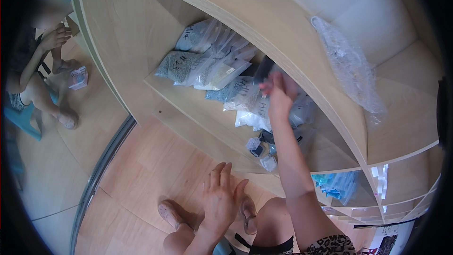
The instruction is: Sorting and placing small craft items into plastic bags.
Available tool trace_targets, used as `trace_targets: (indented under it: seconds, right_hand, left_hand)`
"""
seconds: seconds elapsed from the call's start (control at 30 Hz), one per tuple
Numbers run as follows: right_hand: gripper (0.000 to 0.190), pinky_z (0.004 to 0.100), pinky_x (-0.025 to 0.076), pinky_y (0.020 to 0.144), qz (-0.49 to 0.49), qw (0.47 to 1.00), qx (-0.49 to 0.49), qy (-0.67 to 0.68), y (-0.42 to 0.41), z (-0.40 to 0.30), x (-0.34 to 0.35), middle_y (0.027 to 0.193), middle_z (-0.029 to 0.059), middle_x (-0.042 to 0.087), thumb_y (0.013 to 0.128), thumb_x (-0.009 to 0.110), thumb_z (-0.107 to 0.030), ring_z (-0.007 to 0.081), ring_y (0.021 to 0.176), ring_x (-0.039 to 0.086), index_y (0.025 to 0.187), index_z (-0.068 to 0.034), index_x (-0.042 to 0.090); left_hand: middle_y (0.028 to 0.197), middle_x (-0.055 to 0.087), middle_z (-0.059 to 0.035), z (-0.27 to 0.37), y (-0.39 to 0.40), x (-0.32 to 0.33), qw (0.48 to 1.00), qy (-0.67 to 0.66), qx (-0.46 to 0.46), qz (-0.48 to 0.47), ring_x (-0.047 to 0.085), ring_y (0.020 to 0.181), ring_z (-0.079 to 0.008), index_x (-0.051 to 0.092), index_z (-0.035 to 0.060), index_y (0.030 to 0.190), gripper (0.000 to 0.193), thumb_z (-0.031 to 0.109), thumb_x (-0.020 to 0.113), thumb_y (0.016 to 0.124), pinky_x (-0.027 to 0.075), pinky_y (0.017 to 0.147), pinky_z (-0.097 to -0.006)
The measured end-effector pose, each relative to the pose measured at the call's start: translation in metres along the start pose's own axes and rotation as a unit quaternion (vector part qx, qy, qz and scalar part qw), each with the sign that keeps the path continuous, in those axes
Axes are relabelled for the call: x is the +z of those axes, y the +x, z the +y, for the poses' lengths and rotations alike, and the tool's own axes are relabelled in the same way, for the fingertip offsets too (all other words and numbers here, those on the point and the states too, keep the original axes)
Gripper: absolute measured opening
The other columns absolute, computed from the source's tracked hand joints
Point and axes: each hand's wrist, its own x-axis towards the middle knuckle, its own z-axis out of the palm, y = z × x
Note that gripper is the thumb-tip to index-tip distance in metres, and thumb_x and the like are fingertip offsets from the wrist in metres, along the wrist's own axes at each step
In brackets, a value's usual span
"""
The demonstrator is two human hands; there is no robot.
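Note:
My left hand [220,196] is held over the floor with its fingers apart and nothing in it. My right hand [279,90] reaches into a low wooden shelf compartment, blurred, at a clear plastic bag [290,78]; whether its fingers grip the bag cannot be told. Beside it stand rows of clear zip bags filled with small beads: grey-green ones [177,66] at the back left, a blue one [221,94] and white ones [244,117] nearer. Several bags bear handwritten marks. Small wrapped bundles [268,163] lie at the compartment's near end, below my right forearm.
Bubble wrap [348,67] lies on the shelf above, whose thick edge [254,32] curves over my right hand. Blue bags [336,184] fill a further compartment. Left, beyond a floor track [106,163], another person sits near a small pink basket [78,78].

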Motion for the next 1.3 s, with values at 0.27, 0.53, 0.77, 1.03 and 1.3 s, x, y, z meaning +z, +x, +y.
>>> trace_targets:
  seconds: [0.27,0.53,0.77,1.03,1.3]
  right_hand:
    - [0.050,0.0342,0.062,0.073,-0.008,0.989,0.148,0.000,0.041,0.020,0.008,0.119,0.0211,0.058,0.088,0.071,-0.011,0.0307,0.102,0.067,0.130,0.003,0.049]
    - [0.020,0.0284,0.056,0.058,0.017,0.996,-0.050,0.076,-0.045,-0.005,-0.055,0.098,0.0134,0.069,0.094,0.062,-0.007,0.0214,0.081,0.071,0.112,0.001,0.062]
    - [0.017,0.0237,0.049,0.052,-0.007,0.996,0.083,-0.038,-0.146,0.058,-0.124,0.095,0.0118,0.069,0.092,0.065,-0.009,0.0105,0.062,0.063,0.106,0.000,0.064]
    - [0.054,0.0326,0.053,0.062,-0.108,0.869,-0.184,-0.447,-0.140,0.076,-0.104,0.114,0.0111,0.066,0.075,0.076,-0.011,0.0175,0.064,0.065,0.125,-0.003,0.058]
    - [0.044,0.0283,0.052,0.059,-0.142,0.938,-0.101,-0.299,-0.144,0.052,-0.092,0.095,0.0077,0.066,0.075,0.079,-0.009,0.0145,0.062,0.063,0.114,-0.004,0.061]
  left_hand:
    - [0.124,0.056,-0.0233,-0.003,-0.003,0.001,1.000,-0.015,0.005,0.010,0.058,0.107,-0.0417,0.053,-0.0041,0.126,0.049,0.021,0.070,0.087,0.050,0.088,-0.0446]
    - [0.098,0.067,-0.0156,-0.002,-0.009,0.003,0.999,0.017,-0.041,-0.029,0.065,0.088,-0.0315,0.064,0.0038,0.104,0.023,0.021,0.067,0.088,0.049,0.077,-0.0425]
    - [0.062,0.062,-0.0141,0.014,-0.008,-0.006,0.996,-0.033,-0.074,0.041,0.059,0.051,-0.0214,0.066,-0.0004,0.087,0.017,0.015,0.064,0.094,0.044,0.050,-0.0317]
    - [0.057,0.058,-0.0132,0.010,-0.023,-0.006,0.994,-0.009,-0.069,0.085,0.060,0.052,-0.0316,0.065,0.0053,0.084,0.014,0.017,0.065,0.092,0.044,0.049,-0.0395]
    - [0.091,0.066,-0.0180,0.013,-0.013,0.007,0.995,-0.034,-0.033,0.091,0.068,0.078,-0.0289,0.062,0.0044,0.110,0.022,0.016,0.065,0.092,0.053,0.065,-0.0361]
